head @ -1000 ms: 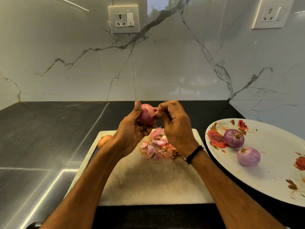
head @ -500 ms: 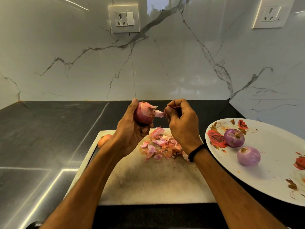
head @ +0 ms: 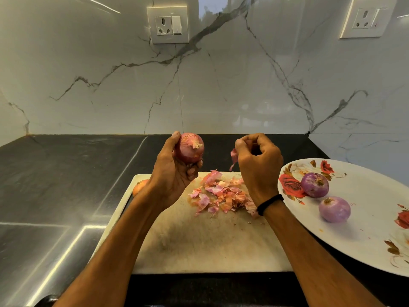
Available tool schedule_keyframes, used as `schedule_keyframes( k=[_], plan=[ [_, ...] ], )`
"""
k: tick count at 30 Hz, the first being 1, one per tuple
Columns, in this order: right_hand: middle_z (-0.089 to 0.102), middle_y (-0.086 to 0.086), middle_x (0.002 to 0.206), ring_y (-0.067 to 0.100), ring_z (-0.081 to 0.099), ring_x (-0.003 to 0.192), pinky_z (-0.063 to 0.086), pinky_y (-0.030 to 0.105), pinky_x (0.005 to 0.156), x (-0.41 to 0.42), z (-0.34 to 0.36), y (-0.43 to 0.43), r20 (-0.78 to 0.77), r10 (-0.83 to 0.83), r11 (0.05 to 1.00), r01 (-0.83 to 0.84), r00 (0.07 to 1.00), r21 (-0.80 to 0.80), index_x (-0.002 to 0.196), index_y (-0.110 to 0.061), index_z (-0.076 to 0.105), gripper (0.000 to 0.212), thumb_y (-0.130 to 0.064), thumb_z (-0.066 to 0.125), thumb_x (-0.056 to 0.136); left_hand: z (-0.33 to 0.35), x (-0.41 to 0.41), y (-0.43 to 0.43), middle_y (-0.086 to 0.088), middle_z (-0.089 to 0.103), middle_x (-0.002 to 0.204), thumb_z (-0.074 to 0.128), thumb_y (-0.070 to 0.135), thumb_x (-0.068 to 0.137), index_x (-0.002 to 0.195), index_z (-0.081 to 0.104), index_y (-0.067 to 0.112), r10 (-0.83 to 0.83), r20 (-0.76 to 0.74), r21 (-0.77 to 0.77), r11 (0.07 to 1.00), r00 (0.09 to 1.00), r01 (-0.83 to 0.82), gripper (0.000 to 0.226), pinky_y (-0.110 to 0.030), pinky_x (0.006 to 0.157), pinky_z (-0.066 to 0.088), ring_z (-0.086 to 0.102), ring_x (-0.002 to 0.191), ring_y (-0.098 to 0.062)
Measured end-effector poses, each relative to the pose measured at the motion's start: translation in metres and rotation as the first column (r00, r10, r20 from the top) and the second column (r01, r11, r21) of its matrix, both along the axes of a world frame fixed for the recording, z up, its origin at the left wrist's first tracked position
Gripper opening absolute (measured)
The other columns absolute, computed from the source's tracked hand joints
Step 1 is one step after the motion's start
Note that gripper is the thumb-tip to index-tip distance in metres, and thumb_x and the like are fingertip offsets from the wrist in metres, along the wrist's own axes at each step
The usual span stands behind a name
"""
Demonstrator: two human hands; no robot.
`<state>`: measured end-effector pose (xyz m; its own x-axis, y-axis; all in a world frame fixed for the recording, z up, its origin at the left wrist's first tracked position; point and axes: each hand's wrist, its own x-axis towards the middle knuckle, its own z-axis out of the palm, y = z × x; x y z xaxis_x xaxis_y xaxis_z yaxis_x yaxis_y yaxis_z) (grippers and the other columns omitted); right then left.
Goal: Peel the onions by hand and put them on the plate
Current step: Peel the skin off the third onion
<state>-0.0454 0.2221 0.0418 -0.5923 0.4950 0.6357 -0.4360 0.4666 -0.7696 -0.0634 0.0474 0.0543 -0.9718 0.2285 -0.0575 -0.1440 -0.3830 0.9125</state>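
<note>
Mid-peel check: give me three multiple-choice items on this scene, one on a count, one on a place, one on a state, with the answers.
1. How many peeled onions lie on the plate?
A. one
B. two
C. three

2. Where does the peel pile lie?
A. on the plate
B. on the bare counter
C. on the board

3. The onion in the left hand is:
A. in its dry skin
B. cut in half
C. fully peeled

Answers:
1 B: two purple ones sit apart near the plate's left edge.
2 C: the pink scraps are heaped on the board's far half, between the wrists.
3 A: papery pink skin covers it, with a torn flap sticking up.
</note>
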Motion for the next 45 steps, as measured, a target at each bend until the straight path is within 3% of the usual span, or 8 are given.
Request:
schedule_keyframes(
  k=[5, 13, 21, 26, 27, 33, 38, 45],
  plan=[
    [0.066, -0.006, 0.069, 0.011, 0.062, 0.069, 0.051, 0.024, 0.062, 0.000, -0.003, -0.002, 0.014, 0.044, 0.992, -0.045, 0.999, 0.117, 0.078, -0.016, 0.072, 0.033, -0.043, 0.060, 0.093, -0.001, -0.001, 0.001, -0.015, 0.064, 0.089, 0.037, 0.064, 0.098, 0.129, 0.055, 0.013, -0.015, 0.022, -0.001, 1.000, 1.000, 0.015, 0.063, -0.021, 0.056, 0.047, 0.054, 0.059, -0.013],
    [0.061, -0.001, 0.122, 0.010, 0.059, 0.109, 0.053, 0.018, 0.088, -0.004, -0.007, -0.019, 0.276, 0.486, 0.849, -0.523, 0.829, 0.073, 0.133, -0.025, 0.059, 0.060, -0.058, 0.051, 0.083, -0.008, 0.000, 0.009, -0.019, 0.068, 0.115, 0.036, 0.062, 0.099, 0.124, 0.059, 0.014, 0.002, -0.037, -0.107, 0.994, 0.999, -0.006, 0.059, -0.026, 0.065, 0.057, 0.068, 0.078, -0.020],
    [0.064, -0.004, 0.105, 0.006, 0.063, 0.094, 0.051, 0.008, 0.080, -0.004, -0.015, -0.026, 0.176, 0.402, 0.893, -0.427, 0.898, 0.139, 0.129, -0.014, 0.063, 0.042, -0.034, 0.063, 0.092, -0.017, -0.003, 0.010, -0.007, 0.070, 0.093, 0.037, 0.062, 0.089, 0.109, 0.064, 0.027, 0.070, -0.298, -0.297, 0.941, 0.952, -0.162, 0.049, -0.026, 0.063, 0.057, 0.071, 0.078, -0.022],
    [0.063, -0.005, 0.092, 0.002, 0.061, 0.081, 0.047, 0.003, 0.073, -0.005, -0.021, -0.028, 0.087, 0.275, 0.940, -0.287, 0.958, 0.186, 0.120, -0.009, 0.068, 0.031, -0.026, 0.061, 0.095, -0.020, -0.003, 0.013, -0.001, 0.069, 0.092, 0.029, 0.053, 0.100, 0.131, 0.060, 0.019, 0.029, -0.347, -0.318, 0.937, 0.938, -0.147, 0.056, -0.023, 0.065, 0.059, 0.067, 0.066, -0.021],
    [0.063, -0.004, 0.091, 0.002, 0.060, 0.080, 0.047, 0.002, 0.074, -0.005, -0.023, -0.029, 0.067, 0.248, 0.944, -0.257, 0.966, 0.206, 0.119, -0.008, 0.069, 0.030, -0.025, 0.061, 0.095, -0.019, -0.001, 0.014, -0.003, 0.068, 0.100, 0.029, 0.054, 0.098, 0.134, 0.058, 0.020, 0.016, -0.345, -0.321, 0.938, 0.938, -0.134, 0.057, -0.021, 0.079, 0.051, 0.068, 0.076, -0.028],
    [0.073, 0.007, 0.094, 0.003, 0.058, 0.082, 0.043, -0.002, 0.078, -0.006, -0.025, -0.029, -0.048, 0.093, 0.979, -0.083, 0.994, 0.187, 0.104, -0.006, 0.073, 0.019, -0.019, 0.062, 0.094, -0.016, 0.009, 0.022, 0.000, 0.066, 0.121, 0.031, 0.063, 0.088, 0.118, 0.060, 0.041, -0.036, -0.247, -0.332, 0.942, 0.968, -0.050, 0.047, -0.036, 0.087, 0.060, 0.071, 0.104, -0.020],
    [0.073, 0.003, 0.100, 0.003, 0.059, 0.088, 0.042, -0.002, 0.076, -0.007, -0.021, -0.028, 0.023, 0.086, 0.983, -0.088, 0.996, 0.161, 0.110, -0.009, 0.072, 0.026, -0.027, 0.059, 0.096, -0.013, 0.010, 0.025, -0.017, 0.066, 0.121, 0.039, 0.071, 0.080, 0.119, 0.058, 0.018, 0.007, -0.094, -0.250, 0.968, 0.996, -0.030, 0.069, -0.053, 0.103, 0.050, 0.066, 0.110, -0.040],
    [0.068, -0.010, 0.084, 0.002, 0.063, 0.075, 0.047, 0.008, 0.060, -0.006, -0.008, -0.015, 0.046, 0.054, 0.999, -0.054, 0.997, 0.000, 0.100, -0.012, 0.073, 0.022, -0.026, 0.057, 0.099, -0.013, 0.001, 0.017, -0.019, 0.059, 0.133, 0.042, 0.054, 0.100, 0.142, 0.048, 0.011, 0.046, 0.002, -0.096, 0.994, 0.999, -0.046, 0.061, -0.028, 0.080, 0.056, 0.064, 0.093, -0.020]
  ],
)
